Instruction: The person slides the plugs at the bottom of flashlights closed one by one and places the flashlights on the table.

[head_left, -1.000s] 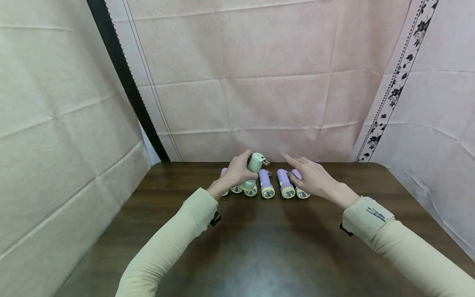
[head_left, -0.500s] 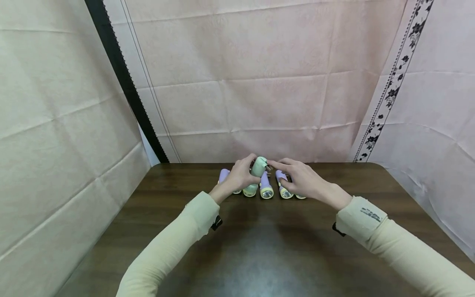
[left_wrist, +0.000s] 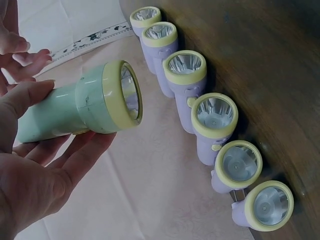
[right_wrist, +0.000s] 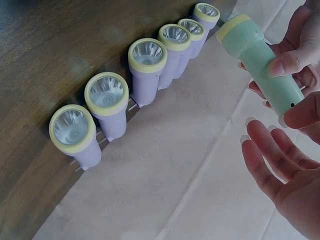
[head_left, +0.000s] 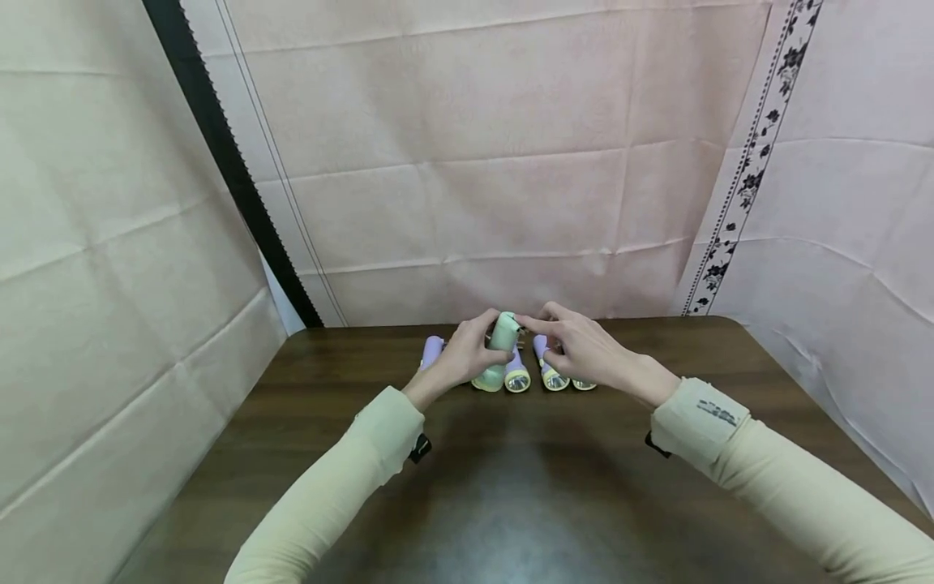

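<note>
Centrally, head view: held green flashlight (head_left: 502,334) above table (head_left: 503,503) in curled fingers of left hand (head_left: 463,351). Left wrist view: aimed lens (left_wrist: 131,95) toward purple flashlights (left_wrist: 215,116). Right wrist view: seemingly touched tail (right_wrist: 289,100) with one digit of loosely spread, empty right hand (right_wrist: 295,190) — probably best done with steady bracing, gentle pressure.

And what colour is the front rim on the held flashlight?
Yellow rim, best in left wrist view.

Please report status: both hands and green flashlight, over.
Left hand grips green flashlight. Right hand at its tail end. Six purple flashlights lined up close by; nothing visibly blocking.
</note>
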### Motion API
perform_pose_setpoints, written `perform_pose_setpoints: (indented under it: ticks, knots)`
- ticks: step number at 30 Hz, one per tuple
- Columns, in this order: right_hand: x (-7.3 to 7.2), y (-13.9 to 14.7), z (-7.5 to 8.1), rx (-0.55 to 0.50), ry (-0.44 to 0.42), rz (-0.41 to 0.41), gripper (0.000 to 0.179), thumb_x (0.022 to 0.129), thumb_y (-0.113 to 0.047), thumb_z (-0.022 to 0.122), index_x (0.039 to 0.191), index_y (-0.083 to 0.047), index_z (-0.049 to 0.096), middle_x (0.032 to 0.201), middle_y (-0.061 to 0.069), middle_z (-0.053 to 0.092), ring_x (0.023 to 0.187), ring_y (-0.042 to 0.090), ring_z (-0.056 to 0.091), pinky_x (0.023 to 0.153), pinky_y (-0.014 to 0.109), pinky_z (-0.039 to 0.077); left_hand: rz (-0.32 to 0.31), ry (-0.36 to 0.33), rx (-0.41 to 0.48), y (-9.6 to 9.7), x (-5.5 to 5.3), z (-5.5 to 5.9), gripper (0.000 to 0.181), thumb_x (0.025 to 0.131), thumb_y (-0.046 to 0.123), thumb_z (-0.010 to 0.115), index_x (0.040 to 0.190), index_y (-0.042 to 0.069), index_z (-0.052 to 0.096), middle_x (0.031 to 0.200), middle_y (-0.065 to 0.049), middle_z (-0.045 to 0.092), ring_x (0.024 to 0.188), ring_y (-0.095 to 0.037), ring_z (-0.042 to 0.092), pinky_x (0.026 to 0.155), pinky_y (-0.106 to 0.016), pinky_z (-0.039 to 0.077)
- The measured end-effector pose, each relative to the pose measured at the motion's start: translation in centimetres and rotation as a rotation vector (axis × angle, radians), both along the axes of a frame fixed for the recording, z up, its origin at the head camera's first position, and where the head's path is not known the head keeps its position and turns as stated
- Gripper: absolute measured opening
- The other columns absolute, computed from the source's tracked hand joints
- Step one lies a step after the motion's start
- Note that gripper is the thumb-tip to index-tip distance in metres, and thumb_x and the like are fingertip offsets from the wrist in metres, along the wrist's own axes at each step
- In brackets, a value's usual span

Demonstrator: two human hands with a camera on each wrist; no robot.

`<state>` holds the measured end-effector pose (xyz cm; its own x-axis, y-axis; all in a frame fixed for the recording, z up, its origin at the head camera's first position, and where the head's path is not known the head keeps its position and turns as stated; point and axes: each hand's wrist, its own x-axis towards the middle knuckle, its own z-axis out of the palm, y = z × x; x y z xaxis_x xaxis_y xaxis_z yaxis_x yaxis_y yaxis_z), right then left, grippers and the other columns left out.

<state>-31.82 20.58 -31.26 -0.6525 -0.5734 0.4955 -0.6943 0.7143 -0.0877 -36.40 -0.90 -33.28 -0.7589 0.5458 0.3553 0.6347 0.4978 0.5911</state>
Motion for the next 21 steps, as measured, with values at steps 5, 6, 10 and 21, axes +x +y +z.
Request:
perform_pose_setpoints:
  ticks: [5, 6, 10, 21]
  knots:
    - [0.0, 0.0, -0.3, -0.013, -0.004, 0.003, 0.058, 0.081, 0.000, 0.057, 0.136, -0.014, 0.055, 0.091, 0.003, 0.052, 0.062, 0.005, 0.041, 0.056, 0.020, 0.036, 0.025, 0.012, -0.059, 0.3, 0.6, 0.1, 0.046, 0.083, 0.020, 0.074, 0.124, 0.013, 0.054, 0.105, -0.008, 0.067, 0.089, -0.021, 0.066, 0.073, -0.032, 0.053]
    - [0.0, 0.0, -0.3, -0.018, -0.004, 0.003, 0.058, 0.080, 0.000, 0.056, 0.136, -0.015, 0.056, 0.089, 0.002, 0.052, 0.061, 0.005, 0.040, 0.055, 0.020, 0.036, 0.031, 0.020, -0.070, 0.4, 0.7, 0.1, 0.047, 0.083, 0.021, 0.075, 0.124, 0.013, 0.054, 0.104, -0.008, 0.068, 0.087, -0.020, 0.065, 0.072, -0.032, 0.052]
    - [0.1, 0.2, -0.5, -0.030, -0.025, 0.010, 0.057, 0.081, -0.001, 0.058, 0.136, -0.014, 0.056, 0.088, 0.002, 0.052, 0.062, 0.004, 0.042, 0.056, 0.020, 0.037, 0.033, 0.018, -0.092, 0.5, 1.0, 0.2, 0.046, 0.082, 0.023, 0.076, 0.122, 0.013, 0.055, 0.102, -0.007, 0.068, 0.086, -0.019, 0.065, 0.072, -0.031, 0.052]
    - [0.0, 0.2, -0.2, 0.020, -0.095, -0.077, 0.062, 0.084, -0.007, 0.055, 0.145, -0.017, 0.045, 0.092, 0.003, 0.054, 0.060, 0.007, 0.047, 0.055, 0.024, 0.039, 0.172, -0.028, -0.287, -1.2, 0.7, 0.6, 0.055, 0.078, 0.029, 0.080, 0.118, 0.011, 0.046, 0.091, -0.006, 0.062, 0.072, -0.018, 0.061, 0.061, -0.029, 0.049]
